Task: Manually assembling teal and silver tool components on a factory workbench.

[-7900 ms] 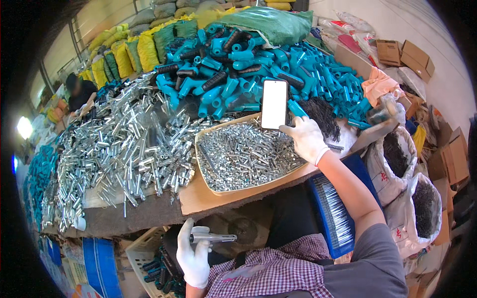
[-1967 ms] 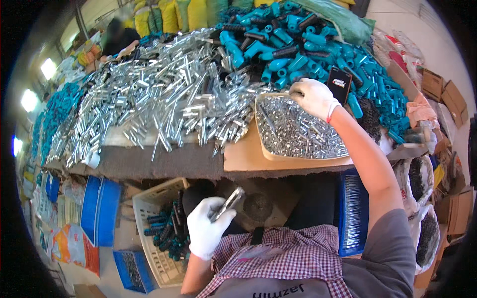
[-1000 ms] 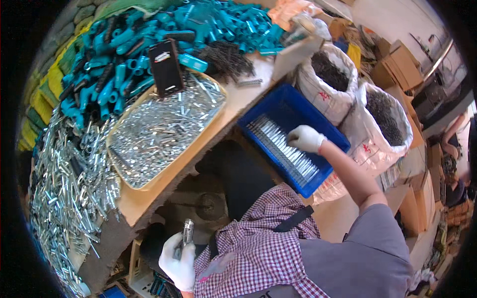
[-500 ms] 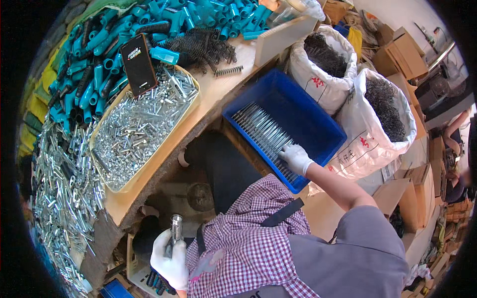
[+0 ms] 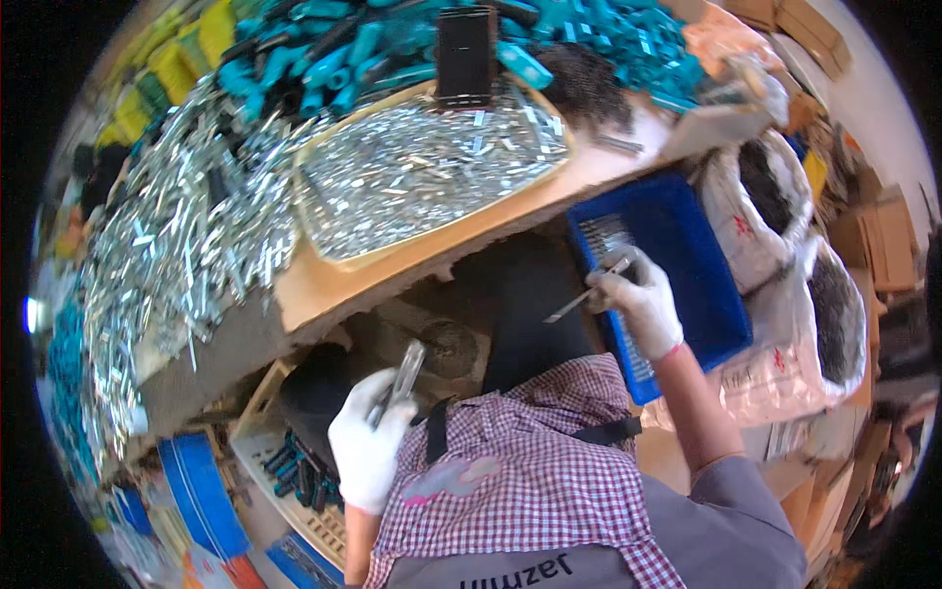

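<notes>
My gloved left hand (image 5: 368, 437) is closed around a shiny metal tube (image 5: 410, 367), which points up and away from me. My gloved right hand (image 5: 643, 302) pinches a slim metal rod (image 5: 565, 311) by one end over the near-left side of a blue plastic bin (image 5: 724, 304). The rod's other end points left and down, over my lap. In the bin, a row of similar metal rods (image 5: 601, 234) lies along the left wall, partly covered by my right hand. Motion blurs the finer details of both held pieces.
A tray (image 5: 339, 263) heaped with small metal parts stands on the bench, a phone (image 5: 465, 57) at its back edge. Teal tubular handles (image 5: 339, 59) pile behind. Two white sacks (image 5: 731, 211) of dark springs stand right of the bin. A crate (image 5: 257, 412) holds dark-and-teal pieces at lower left.
The view has swung left. My right hand has lifted out of the bin's row with a rod in its fingers. My left hand still holds the tube, now tilted to the right.
</notes>
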Available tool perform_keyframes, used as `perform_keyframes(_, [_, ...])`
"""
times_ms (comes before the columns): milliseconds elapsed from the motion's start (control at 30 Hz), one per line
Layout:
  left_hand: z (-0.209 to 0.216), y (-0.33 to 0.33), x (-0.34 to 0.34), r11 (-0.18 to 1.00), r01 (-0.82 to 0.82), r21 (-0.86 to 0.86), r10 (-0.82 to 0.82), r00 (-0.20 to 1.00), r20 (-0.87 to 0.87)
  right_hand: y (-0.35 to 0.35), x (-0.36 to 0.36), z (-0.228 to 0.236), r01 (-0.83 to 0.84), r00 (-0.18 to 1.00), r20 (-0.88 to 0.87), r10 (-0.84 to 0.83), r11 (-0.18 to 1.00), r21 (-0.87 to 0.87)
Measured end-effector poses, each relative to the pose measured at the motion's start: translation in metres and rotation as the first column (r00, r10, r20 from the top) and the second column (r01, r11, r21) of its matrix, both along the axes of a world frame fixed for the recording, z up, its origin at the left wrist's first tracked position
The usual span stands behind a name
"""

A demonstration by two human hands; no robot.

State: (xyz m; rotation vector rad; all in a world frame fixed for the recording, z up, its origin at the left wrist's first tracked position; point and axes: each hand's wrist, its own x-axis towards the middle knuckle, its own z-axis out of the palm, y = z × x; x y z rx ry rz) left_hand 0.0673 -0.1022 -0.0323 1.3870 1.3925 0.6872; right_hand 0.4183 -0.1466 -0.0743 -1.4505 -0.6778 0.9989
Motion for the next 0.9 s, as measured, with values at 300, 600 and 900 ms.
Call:
perform_keyframes(300, [0.002,-0.007,-0.031,0.914,-0.25,0.319,0.216,0.966,0.139,0.053,-0.174,0.033,-0.609,0.414,-0.699,0.583,0.748,0.263])
perform_keyframes(600, [0.018,-0.01,-0.044,0.94,-0.32,0.116,0.284,0.925,0.251,0.061,-0.178,0.052,-0.837,0.547,-0.022,0.837,0.547,0.024])
perform_keyframes(900, [0.025,0.002,-0.036,0.971,-0.223,0.091,0.206,0.965,0.163,0.051,-0.17,0.041,-0.718,0.664,0.348,0.662,0.694,0.049])
